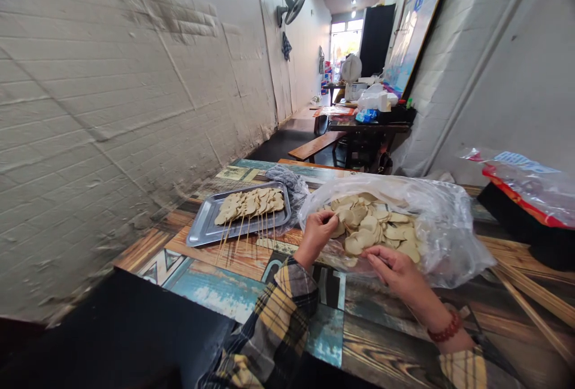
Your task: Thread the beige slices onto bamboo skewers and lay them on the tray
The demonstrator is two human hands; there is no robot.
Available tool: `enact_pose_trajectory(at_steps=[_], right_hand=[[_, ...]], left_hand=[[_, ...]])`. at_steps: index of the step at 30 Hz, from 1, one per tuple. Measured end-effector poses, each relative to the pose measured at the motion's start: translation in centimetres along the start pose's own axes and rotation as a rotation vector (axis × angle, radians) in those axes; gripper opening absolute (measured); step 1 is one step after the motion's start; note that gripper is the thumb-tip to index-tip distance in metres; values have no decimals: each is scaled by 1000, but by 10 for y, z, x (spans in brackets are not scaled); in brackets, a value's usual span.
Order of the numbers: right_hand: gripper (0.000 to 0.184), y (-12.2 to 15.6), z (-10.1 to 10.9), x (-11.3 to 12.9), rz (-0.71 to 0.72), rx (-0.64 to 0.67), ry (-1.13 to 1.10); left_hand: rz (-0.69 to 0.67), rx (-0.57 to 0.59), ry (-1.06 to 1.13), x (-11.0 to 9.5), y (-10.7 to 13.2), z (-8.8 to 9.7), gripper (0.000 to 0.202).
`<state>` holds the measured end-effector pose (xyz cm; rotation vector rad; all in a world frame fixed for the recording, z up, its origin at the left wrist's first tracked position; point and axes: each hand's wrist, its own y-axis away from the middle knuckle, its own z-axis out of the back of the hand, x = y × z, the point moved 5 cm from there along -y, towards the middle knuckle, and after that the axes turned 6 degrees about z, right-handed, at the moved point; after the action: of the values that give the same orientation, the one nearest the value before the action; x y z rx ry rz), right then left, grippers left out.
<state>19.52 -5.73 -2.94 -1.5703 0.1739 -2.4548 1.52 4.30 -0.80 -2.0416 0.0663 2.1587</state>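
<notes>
A clear plastic bag [444, 221] lies open on the table, filled with several pale flat slices [381, 230]. My left hand [318, 233] is at the bag's left edge, fingers pinched on one slice. My right hand [395, 269] rests at the bag's near edge, fingers curled, touching the slices; whether it holds a skewer I cannot make out. A metal tray [202, 227] to the left carries several wooden skewers threaded with slices [251, 203], sticks pointing toward me.
A painted wooden table [224, 293] sits against a white brick wall [112, 107] on the left. Loose bamboo skewers [534, 299] lie at the right, beside a red-and-clear packet [525, 188]. A bench [314, 144] and cluttered table [368, 122] stand down the corridor.
</notes>
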Motion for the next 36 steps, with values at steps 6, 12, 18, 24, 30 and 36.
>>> enact_pose_trajectory(at_steps=[6,12,18,24,30,36], right_hand=[[37,0,-4,-6,-45,10,-72],[39,-2,-6,-3,-101,-21,-236],[40,-1,-8,0,-201,-55,-391],[40,-2,-14,0,-177,-22,-373],[39,-2,-13,2,-120,-25,-207],[38,-2,-12,3,-23,-67,-63]], left_hand=[[18,40,-11,2,0,-2,32],[49,161,65,-1,4,-11,42],[257,132,448,4,8,-15,54],[349,245,606,6,14,-28,49],[342,95,694,7,9,-17,47],[312,31,632,9,7,-13,46]])
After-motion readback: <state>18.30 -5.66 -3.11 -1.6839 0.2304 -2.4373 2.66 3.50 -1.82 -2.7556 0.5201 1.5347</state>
